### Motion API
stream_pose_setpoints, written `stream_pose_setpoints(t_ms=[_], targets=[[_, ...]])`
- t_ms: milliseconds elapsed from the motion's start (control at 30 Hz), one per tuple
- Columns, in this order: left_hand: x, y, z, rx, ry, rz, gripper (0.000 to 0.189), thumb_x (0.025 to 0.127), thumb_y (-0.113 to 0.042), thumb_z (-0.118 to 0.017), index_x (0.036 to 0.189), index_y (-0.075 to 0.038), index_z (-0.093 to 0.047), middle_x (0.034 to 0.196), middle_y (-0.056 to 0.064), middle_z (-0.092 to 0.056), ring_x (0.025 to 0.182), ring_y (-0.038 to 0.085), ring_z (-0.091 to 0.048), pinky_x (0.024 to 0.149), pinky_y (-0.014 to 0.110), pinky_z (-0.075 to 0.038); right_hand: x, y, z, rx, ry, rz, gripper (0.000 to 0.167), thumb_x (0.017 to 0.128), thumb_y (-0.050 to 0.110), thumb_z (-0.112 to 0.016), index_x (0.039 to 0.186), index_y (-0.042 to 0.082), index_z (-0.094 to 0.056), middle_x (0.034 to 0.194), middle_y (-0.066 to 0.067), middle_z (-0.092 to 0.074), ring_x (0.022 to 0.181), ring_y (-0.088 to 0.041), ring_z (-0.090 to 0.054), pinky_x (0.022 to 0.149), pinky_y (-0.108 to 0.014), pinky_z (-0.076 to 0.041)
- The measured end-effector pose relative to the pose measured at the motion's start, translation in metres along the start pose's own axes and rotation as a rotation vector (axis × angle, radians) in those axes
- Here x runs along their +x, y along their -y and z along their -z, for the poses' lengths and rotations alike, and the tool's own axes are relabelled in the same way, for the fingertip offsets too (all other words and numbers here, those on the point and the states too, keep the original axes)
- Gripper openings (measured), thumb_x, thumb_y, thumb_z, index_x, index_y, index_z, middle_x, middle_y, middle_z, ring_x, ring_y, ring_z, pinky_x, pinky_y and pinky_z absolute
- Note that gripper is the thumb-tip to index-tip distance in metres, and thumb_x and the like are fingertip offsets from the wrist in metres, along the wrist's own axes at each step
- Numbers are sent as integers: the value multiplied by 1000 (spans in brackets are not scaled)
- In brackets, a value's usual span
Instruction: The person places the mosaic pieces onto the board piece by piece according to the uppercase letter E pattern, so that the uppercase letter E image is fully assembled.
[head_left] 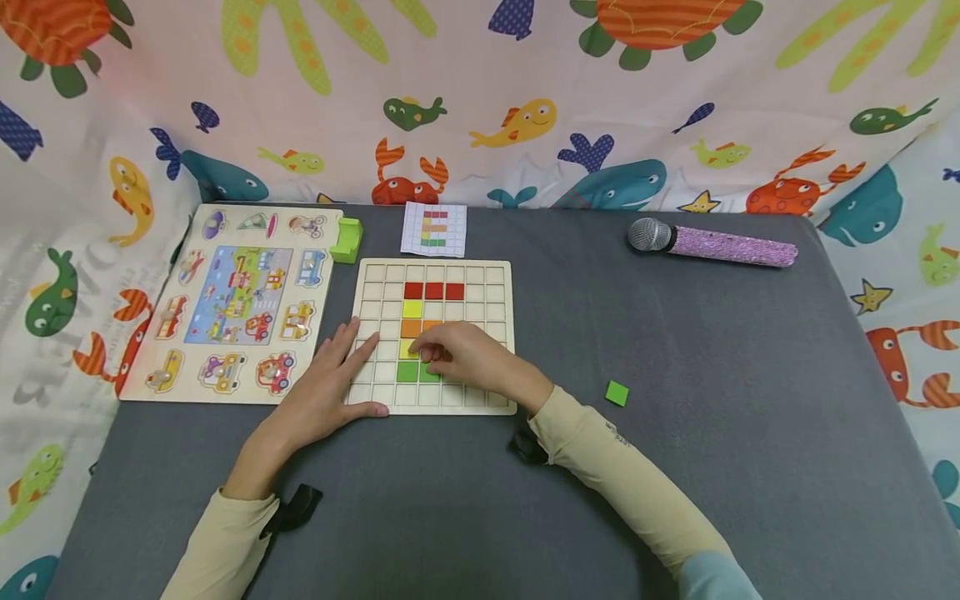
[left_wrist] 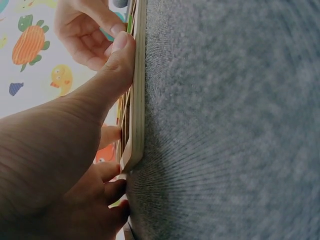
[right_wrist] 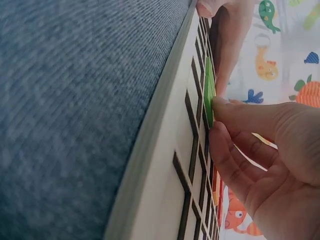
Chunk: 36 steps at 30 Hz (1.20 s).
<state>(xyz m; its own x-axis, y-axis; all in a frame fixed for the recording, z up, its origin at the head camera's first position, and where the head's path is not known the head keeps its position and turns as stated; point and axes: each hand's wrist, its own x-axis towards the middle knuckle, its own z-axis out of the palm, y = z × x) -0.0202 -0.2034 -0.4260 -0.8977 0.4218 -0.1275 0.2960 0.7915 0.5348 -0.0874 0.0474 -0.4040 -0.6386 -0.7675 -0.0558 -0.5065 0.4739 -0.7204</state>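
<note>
A light wooden grid board [head_left: 487, 400] lies flat on the table, with red tiles [head_left: 433, 291], yellow tiles [head_left: 412, 309], orange tiles [head_left: 410, 328] and green tiles [head_left: 407, 372] in its squares. My left hand [head_left: 322, 392] rests along the board's left side with fingers spread, its thumb at the front edge. My right hand [head_left: 472, 358] is over the middle of the board, fingers curled. In the right wrist view its thumb and fingertips [right_wrist: 216, 130] pinch at the end of a green tile [right_wrist: 209, 85] on the grid. Part of the coloured pattern is hidden under this hand.
A loose green tile [head_left: 617, 393] lies right of the board. Behind the board is a pattern card [head_left: 434, 242]. A vehicle puzzle [head_left: 195, 375] and a bright green block [head_left: 347, 240] are at left. Toward the back right lies a microphone [head_left: 720, 242] with a sparkly pink handle.
</note>
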Motion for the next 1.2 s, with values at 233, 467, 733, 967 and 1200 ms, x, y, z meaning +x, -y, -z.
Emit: stream_pose_setpoints(t_ms=[233,467,733,967,1200], targets=[[0,-1,1,2,8,7,103,77,-46,-81,155,-6,-27,163,21,-5,149,40,-3,120,53,-7,-13,2,16,46,-61,-33,26,91,5,-68,117,3,-69,90,0,-67,83,-10,-59,78,-27,-52],[0,-1,1,5,10,4,104,76,-46,-81,155,-6,-26,163,20,-5,149,39,-2,120,52,-6,-53,-17,39,29,-137,-93,26,91,6,-69,117,3,-69,92,-1,-66,83,-12,-59,79,-30,-54],[1,-2,1,6,12,2,105,76,-47,-81,155,-6,-25,163,20,-4,149,39,-2,120,52,-6,-123,-48,63,11,-226,-204,33,87,4,-73,120,3,-67,98,-6,-69,89,-17,-64,80,-39,-55],[1,-3,2,4,15,-3,105,77,-47,-80,155,-6,-25,163,20,-4,149,38,-2,120,51,-6,-183,-69,73,-19,-287,-279,37,84,5,-76,120,3,-67,105,-10,-71,90,-22,-66,77,-41,-56],[0,-1,2,7,16,2,105,77,-47,-81,155,-6,-25,163,20,-4,149,39,-2,120,51,-6,-214,-67,67,-63,-278,-360,40,83,10,-79,121,5,-67,103,-4,-70,89,-18,-65,75,-36,-55]])
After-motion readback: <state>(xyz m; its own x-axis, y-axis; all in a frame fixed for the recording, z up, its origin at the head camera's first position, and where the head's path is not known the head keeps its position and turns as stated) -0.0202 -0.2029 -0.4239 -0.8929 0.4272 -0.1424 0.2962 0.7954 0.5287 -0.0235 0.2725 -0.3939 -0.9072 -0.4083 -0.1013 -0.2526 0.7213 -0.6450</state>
